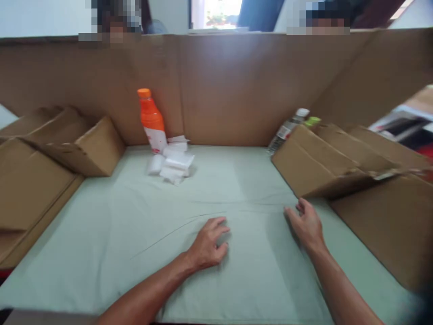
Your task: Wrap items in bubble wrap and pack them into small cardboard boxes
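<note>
My left hand (209, 243) rests over the pale green cloth (142, 216) near the middle, its fingers apart and nothing in them. Farther right, my right hand (306, 223) is just in front of the right cardboard divider box (314, 164); thumb and fingers are spread and hold nothing. An orange bottle (152, 119) with a white label leans at the back left. In front of it lies a loose pile of white packets (176, 163), blurred in outline. A clear bottle (287, 128) with a white cap stands tilted behind the right box.
A cardboard wall (237, 90) runs along the back. Another cardboard divider box (98, 149) stands at the left, with a cardboard panel (34, 194) before it. A green cap (311, 121) shows behind the right box. Two people are partly visible beyond the wall.
</note>
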Available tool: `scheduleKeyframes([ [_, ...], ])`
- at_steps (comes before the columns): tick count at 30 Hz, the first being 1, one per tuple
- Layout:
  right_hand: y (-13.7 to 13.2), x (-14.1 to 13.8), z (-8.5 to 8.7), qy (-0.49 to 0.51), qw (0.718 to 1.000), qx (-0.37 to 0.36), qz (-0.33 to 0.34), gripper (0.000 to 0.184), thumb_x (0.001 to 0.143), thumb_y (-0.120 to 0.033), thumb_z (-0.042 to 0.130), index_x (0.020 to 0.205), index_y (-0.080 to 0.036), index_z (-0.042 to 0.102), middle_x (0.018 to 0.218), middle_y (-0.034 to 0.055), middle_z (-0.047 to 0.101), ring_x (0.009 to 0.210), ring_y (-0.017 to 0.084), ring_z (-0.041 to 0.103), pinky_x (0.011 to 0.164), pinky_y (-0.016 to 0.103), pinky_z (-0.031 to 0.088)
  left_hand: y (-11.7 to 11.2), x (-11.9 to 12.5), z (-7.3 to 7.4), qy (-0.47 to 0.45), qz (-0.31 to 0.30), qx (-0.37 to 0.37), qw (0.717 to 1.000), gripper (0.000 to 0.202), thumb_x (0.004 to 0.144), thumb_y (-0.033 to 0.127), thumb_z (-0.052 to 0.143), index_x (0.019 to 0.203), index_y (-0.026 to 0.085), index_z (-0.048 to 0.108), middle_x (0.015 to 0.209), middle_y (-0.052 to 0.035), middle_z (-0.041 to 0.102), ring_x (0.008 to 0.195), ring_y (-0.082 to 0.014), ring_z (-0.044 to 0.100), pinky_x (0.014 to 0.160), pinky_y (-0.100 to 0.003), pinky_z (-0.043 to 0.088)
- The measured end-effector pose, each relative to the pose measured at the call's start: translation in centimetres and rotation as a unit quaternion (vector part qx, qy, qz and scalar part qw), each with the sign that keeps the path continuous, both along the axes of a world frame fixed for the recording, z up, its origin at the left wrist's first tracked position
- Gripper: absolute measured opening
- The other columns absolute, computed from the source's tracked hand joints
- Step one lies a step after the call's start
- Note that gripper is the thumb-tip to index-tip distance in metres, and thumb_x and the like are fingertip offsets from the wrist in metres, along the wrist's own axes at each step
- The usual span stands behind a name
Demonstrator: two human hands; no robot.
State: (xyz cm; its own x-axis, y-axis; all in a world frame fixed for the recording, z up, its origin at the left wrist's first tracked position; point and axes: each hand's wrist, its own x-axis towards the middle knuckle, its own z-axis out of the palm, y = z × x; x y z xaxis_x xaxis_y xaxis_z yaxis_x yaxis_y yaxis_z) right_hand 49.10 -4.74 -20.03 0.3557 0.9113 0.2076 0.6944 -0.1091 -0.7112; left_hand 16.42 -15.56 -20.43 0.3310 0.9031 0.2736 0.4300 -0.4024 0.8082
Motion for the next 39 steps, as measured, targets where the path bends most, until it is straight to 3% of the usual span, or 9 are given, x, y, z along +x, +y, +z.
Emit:
scheduleKeyframes([
  [8, -3.5, -14.9, -2.2, -0.179, 0.91, 0.072, 0.367, 0.039, 0.089, -0.038, 0.054, 0.121, -0.022, 0.07, 0.136, 0.0145, 0.066, 0.127, 0.034, 0.061, 0.107, 0.055, 0.05, -6.2, 0.3, 0.4, 0.133, -0.132, 0.006, 0.982, 0.041, 0.081, 0.034, 0.065, 0.118, 0.017, 0.069, 0.147, -0.0175, 0.055, 0.142, -0.0387, 0.043, 0.119, -0.055, 0.031],
  [12, -5.8, -21.7, -1.8, -0.181, 0.843, 0.134, 0.488, 0.039, 0.093, -0.034, 0.055, 0.128, -0.02, 0.067, 0.139, 0.0146, 0.064, 0.129, 0.033, 0.061, 0.103, 0.053, 0.054, -7.9, -6.2, 3.7, 0.076, -0.312, -0.076, 0.944, 0.025, 0.091, 0.039, 0.059, 0.11, 0.034, 0.074, 0.115, 0.0028, 0.075, 0.114, -0.0222, 0.068, 0.095, -0.03, 0.053],
  [14, -7.0, -23.8, -1.6, -0.181, 0.814, 0.155, 0.53, 0.039, 0.095, -0.028, 0.054, 0.131, -0.02, 0.065, 0.141, 0.0139, 0.063, 0.13, 0.032, 0.059, 0.104, 0.052, 0.054, -6.0, -12.3, 6.8, 0.067, -0.188, -0.084, 0.976, 0.037, 0.087, 0.044, 0.064, 0.121, 0.031, 0.07, 0.115, 0.0015, 0.075, 0.108, -0.022, 0.07, 0.092, -0.03, 0.055],
  [16, -7.8, -24.9, -1.5, -0.182, 0.803, 0.163, 0.543, 0.04, 0.096, -0.024, 0.052, 0.134, -0.021, 0.063, 0.142, 0.0133, 0.062, 0.133, 0.031, 0.058, 0.105, 0.052, 0.053, -2.5, -19.1, 10.1, 0.115, 0.108, 0.002, 0.987, 0.034, 0.084, 0.036, 0.066, 0.116, 0.025, 0.07, 0.121, -0.0043, 0.073, 0.113, -0.0235, 0.067, 0.1, -0.035, 0.052],
  [17, -8.0, -25.1, -1.4, -0.181, 0.803, 0.165, 0.543, 0.04, 0.096, -0.023, 0.052, 0.135, -0.021, 0.062, 0.142, 0.0133, 0.062, 0.133, 0.031, 0.057, 0.105, 0.052, 0.053, -0.5, -22.5, 11.7, 0.152, 0.268, 0.042, 0.951, 0.029, 0.082, 0.03, 0.066, 0.109, 0.024, 0.071, 0.119, -0.0058, 0.073, 0.113, -0.0243, 0.067, 0.103, -0.037, 0.05],
  [21, -8.2, -24.9, -1.0, -0.168, 0.813, 0.169, 0.532, 0.038, 0.096, -0.023, 0.055, 0.133, -0.019, 0.063, 0.14, 0.0136, 0.063, 0.132, 0.029, 0.058, 0.105, 0.049, 0.053, 7.1, -33.1, 15.9, 0.21, 0.52, 0.107, 0.821, 0.049, 0.082, 0.015, 0.061, 0.131, 0.01, 0.054, 0.142, -0.0169, 0.055, 0.141, -0.0326, 0.042, 0.119, -0.051, 0.03],
  [28, -8.7, -25.1, -0.3, -0.178, 0.82, 0.163, 0.519, 0.035, 0.095, -0.021, 0.056, 0.129, -0.018, 0.063, 0.138, 0.0151, 0.065, 0.13, 0.029, 0.059, 0.103, 0.05, 0.055, 11.8, -38.1, 16.6, 0.21, 0.565, 0.078, 0.794, 0.052, 0.078, -0.001, 0.056, 0.128, 0.009, 0.054, 0.116, -0.014, 0.068, 0.127, -0.0413, 0.056, 0.106, -0.066, 0.04],
  [32, -8.5, -25.3, -0.5, -0.176, 0.819, 0.173, 0.518, 0.034, 0.094, -0.021, 0.057, 0.127, -0.018, 0.064, 0.136, 0.0155, 0.066, 0.128, 0.03, 0.061, 0.101, 0.051, 0.056, 7.3, -36.7, 16.3, 0.223, 0.516, 0.093, 0.822, 0.047, 0.081, 0.011, 0.048, 0.127, 0.012, 0.058, 0.118, -0.0089, 0.069, 0.121, -0.0328, 0.061, 0.104, -0.05, 0.048],
  [39, -8.4, -24.8, -0.1, -0.106, 0.859, 0.188, 0.464, 0.037, 0.094, -0.022, 0.058, 0.131, -0.022, 0.06, 0.136, 0.0147, 0.065, 0.125, 0.03, 0.062, 0.098, 0.051, 0.056, -10.7, -29.7, 12.8, 0.174, 0.442, 0.305, 0.825, 0.047, 0.076, 0.02, 0.066, 0.122, 0.022, 0.061, 0.111, -0.0065, 0.068, 0.119, -0.0309, 0.061, 0.114, -0.055, 0.041],
])
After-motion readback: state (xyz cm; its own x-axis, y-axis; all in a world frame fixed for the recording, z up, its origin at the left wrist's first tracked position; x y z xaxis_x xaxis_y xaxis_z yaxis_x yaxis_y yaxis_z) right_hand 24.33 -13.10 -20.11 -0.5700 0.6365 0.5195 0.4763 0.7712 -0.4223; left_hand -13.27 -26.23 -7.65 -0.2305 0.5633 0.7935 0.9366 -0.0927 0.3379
